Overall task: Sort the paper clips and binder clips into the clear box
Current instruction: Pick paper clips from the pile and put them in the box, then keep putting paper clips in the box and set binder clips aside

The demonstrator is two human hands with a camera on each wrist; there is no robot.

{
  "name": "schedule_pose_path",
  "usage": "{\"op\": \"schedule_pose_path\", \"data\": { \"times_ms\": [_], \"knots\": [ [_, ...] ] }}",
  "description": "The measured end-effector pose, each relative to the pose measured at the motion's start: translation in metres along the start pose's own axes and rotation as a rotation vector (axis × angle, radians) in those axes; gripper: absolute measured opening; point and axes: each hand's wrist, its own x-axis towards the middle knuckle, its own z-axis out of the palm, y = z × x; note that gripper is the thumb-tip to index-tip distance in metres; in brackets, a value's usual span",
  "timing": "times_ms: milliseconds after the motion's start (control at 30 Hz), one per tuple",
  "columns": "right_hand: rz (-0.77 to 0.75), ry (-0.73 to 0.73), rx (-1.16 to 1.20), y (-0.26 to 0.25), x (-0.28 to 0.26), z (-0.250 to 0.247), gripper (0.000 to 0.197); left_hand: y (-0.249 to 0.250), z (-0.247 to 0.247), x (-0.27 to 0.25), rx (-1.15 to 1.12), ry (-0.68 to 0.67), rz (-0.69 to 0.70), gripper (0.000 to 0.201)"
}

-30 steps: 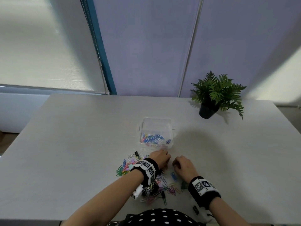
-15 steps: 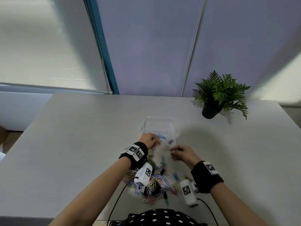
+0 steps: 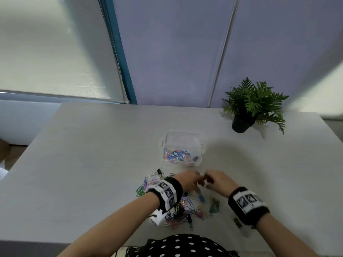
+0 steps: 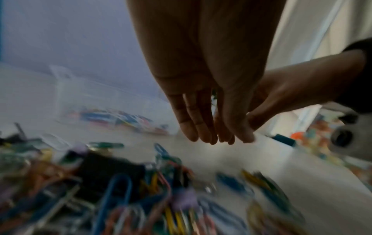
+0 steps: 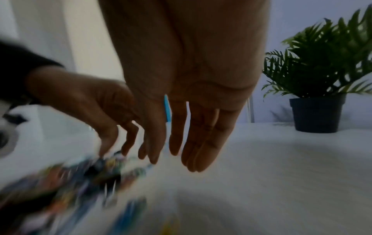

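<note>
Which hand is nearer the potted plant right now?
Right. The right hand is on the potted plant's side of the clip pile; the left hand sits just beyond it, farther away.

A pale grey table (image 3: 92, 154) with a faint woven grain is filling the lower half of the head view. A potted fern (image 3: 254, 102) in a dark pot is standing near its far right corner. Behind, lilac wall panels (image 3: 176, 52) are running up, split by a thin metal strip (image 3: 220, 58). At left, a white roller blind (image 3: 52, 47) is glowing with daylight beside a teal frame (image 3: 118, 52).
</note>
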Motion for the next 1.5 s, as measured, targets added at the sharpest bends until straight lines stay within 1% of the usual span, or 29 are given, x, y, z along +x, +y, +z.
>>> {"op": "schedule_pose_path", "data": {
  "times_ms": [67,100,167,200,233,300,367,400,433,500,533,567,600,667,733,767,800,833,867,900,933,1000,1067,1133,1233,1333,1433,1500],
  "knots": [
    [0.012,-0.101,-0.169,0.015,-0.019,0.019,0.039,0.011,0.021,0.001,0.135,-0.109,0.075,0.051],
    [0.009,-0.118,-0.226,0.02,-0.027,0.028,0.048,0.013,0.03,0.002,0.212,-0.128,0.118,0.06],
    [0.0,-0.121,-0.274,0.027,-0.04,0.04,0.062,0.014,0.046,0.006,0.336,-0.155,0.172,0.067],
    [-0.006,-0.097,-0.281,0.03,-0.043,0.045,0.063,0.013,0.05,0.007,0.364,-0.143,0.175,0.066],
    [-0.017,-0.052,-0.264,0.034,-0.043,0.05,0.059,0.012,0.053,0.008,0.353,-0.117,0.156,0.061],
    [-0.034,0.031,-0.197,0.039,-0.038,0.056,0.045,0.013,0.05,0.008,0.268,-0.052,0.093,0.044],
    [-0.035,0.071,-0.145,0.039,-0.033,0.058,0.035,0.012,0.043,0.01,0.23,-0.022,0.037,0.027],
    [-0.043,0.079,-0.151,0.037,-0.031,0.058,0.031,0.01,0.04,0.012,0.217,-0.016,0.017,0.024],
    [-0.052,0.106,-0.146,0.037,-0.028,0.06,0.03,0.009,0.036,0.014,0.205,-0.022,-0.002,0.022],
    [-0.022,0.07,-0.159,0.034,-0.024,0.059,0.038,0.006,0.03,0.018,0.175,-0.037,-0.044,0.023],
    [-0.034,0.11,-0.186,0.036,-0.021,0.061,0.034,0.002,0.028,0.02,0.143,-0.04,-0.066,0.025],
    [-0.062,0.118,-0.155,0.033,-0.019,0.06,0.025,-0.001,0.025,0.021,0.098,-0.033,-0.088,0.026],
    [-0.057,0.132,-0.105,0.033,-0.017,0.059,0.019,-0.005,0.022,0.022,0.042,-0.013,-0.103,0.026],
    [0.015,0.105,-0.077,0.032,-0.014,0.054,0.022,-0.011,0.015,0.021,-0.09,0.043,-0.126,0.026],
    [0.085,0.068,0.06,0.031,-0.013,0.048,0.021,-0.017,0.01,0.017,-0.25,0.073,-0.159,0.023],
    [0.097,0.085,0.166,0.031,-0.013,0.046,0.016,-0.02,0.008,0.015,-0.35,0.09,-0.178,0.017],
    [0.096,0.113,0.278,0.031,-0.013,0.043,0.01,-0.024,0.006,0.013,-0.472,0.11,-0.193,0.006],
    [0.099,0.149,0.4,0.032,-0.011,0.041,0.012,-0.028,0.004,0.011,-0.6,0.123,-0.212,0.007],
    [0.113,0.184,0.519,0.032,-0.011,0.038,0.018,-0.032,0.002,0.009,-0.721,0.133,-0.234,0.016],
    [0.132,0.211,0.654,0.031,-0.01,0.036,0.019,-0.034,0.0,0.007,-0.811,0.134,-0.259,0.02],
    [0.159,0.226,0.804,0.029,-0.009,0.034,0.018,-0.038,-0.001,0.004,-0.862,0.134,-0.272,0.021],
    [0.215,0.209,1.118,0.023,-0.006,0.03,0.014,-0.043,-0.003,0.002,-0.906,0.144,-0.262,0.02],
    [0.253,0.18,1.309,0.019,-0.002,0.027,0.011,-0.048,-0.004,-0.001,-0.939,0.157,-0.242,0.019],
    [0.26,0.166,1.384,0.015,0.003,0.023,0.008,-0.053,-0.006,-0.002,-0.965,0.166,-0.239,0.018],
    [0.239,0.173,1.402,0.007,0.014,0.017,0.009,-0.059,-0.014,-0.005,-0.988,0.187,-0.244,0.016],
    [0.191,0.181,1.405,-0.004,0.028,0.006,0.012,-0.062,-0.03,-0.006,-0.958,0.211,-0.261,0.016],
    [0.143,0.209,1.423,-0.016,0.043,-0.009,0.016,-0.065,-0.049,-0.002,-0.937,0.277,-0.309,0.018],
    [0.11,0.233,1.416,-0.024,0.053,-0.019,0.017,-0.069,-0.061,0.002,-0.882,0.322,-0.336,0.019]
  ]
}}
